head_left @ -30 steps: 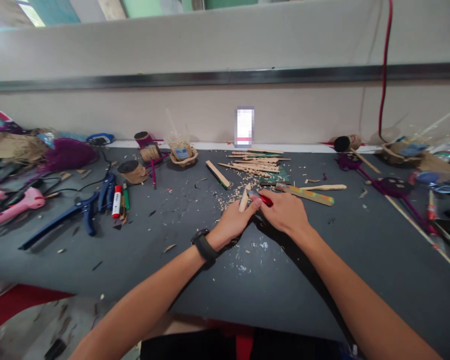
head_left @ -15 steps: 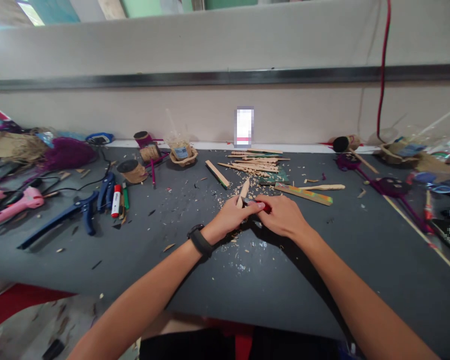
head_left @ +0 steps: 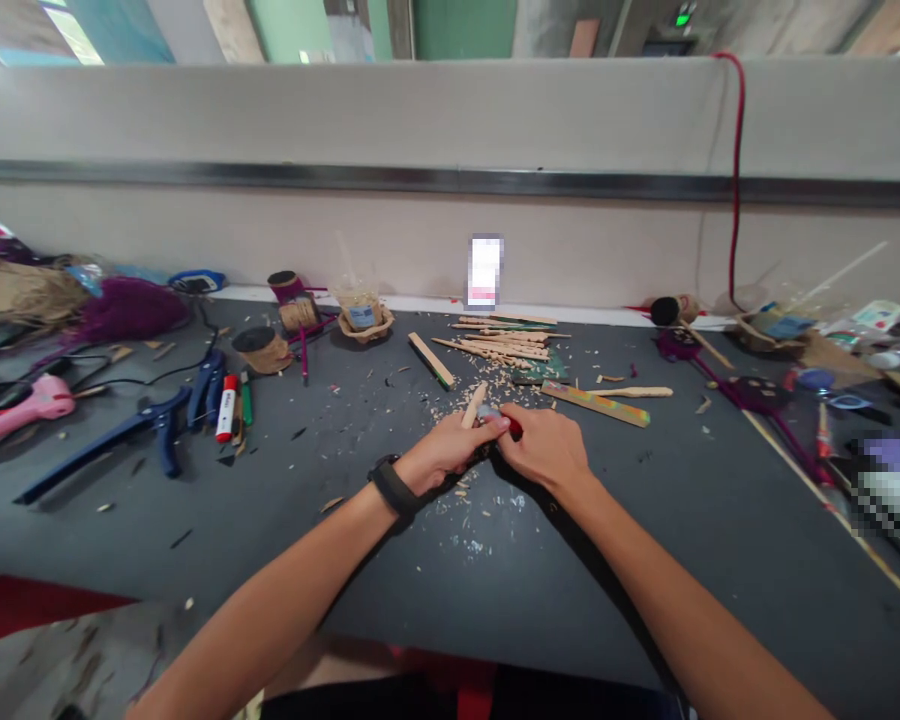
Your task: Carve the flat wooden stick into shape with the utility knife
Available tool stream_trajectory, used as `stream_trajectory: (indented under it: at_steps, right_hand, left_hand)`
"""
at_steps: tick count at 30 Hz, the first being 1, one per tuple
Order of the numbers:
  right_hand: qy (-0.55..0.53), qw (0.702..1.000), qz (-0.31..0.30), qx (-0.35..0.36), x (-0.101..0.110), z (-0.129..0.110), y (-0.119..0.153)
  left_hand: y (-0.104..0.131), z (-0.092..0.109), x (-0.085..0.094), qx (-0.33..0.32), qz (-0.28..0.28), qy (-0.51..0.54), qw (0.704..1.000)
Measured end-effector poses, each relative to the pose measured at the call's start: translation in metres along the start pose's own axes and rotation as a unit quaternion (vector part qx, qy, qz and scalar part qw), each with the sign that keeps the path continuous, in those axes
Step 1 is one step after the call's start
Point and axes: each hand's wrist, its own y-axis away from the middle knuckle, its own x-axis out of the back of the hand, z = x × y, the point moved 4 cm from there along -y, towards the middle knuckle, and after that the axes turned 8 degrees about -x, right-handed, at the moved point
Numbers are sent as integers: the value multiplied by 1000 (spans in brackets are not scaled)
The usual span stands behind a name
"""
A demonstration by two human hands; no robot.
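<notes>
Near the carved sticks [head_left: 506, 348], my left hand [head_left: 444, 447] grips a blank [head_left: 475, 404], likely braced for the knife [head_left: 515, 429] my right hand [head_left: 553, 446] clasps.

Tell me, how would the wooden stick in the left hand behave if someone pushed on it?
The wooden stick is probably stiff, since it juts straight from the left hand without sagging. Its slimness suggests it's light. Pale shavings scattered on the dark tabletop hint that its surface might yield to a blade.

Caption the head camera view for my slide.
Left hand holds a pale wooden stick, right hand a red-handled tool, amid scattered wood shavings.
</notes>
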Motion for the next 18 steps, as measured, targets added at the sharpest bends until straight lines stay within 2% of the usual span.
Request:
stream_trajectory:
  at_steps: [3, 6, 9, 12, 14, 18]
  right_hand:
    - [-5, 999, 20, -40, 5, 3, -4]
    - [-34, 997, 27, -56, 7, 7, -5]
    - [-76, 995, 27, -63, 5, 14, -3]
    - [-121, 990, 37, -68, 4, 21, -4]
    - [-148, 985, 44, -71, 3, 25, -5]
    - [-182, 980, 58, -63, 6, 26, -5]
  left_hand:
    - [2, 2, -6, -38, 35, -18, 999]
    - [1, 2, -8, -40, 13, 0, 999]
    - [-3, 4, -3, -16, -6, 64, 998]
    - [-6, 9, 5, -3, 7, 143, 990]
    - [-7, 12, 9, -11, 6, 187, 982]
    - [-8, 15, 13, -32, -31, 243, 969]
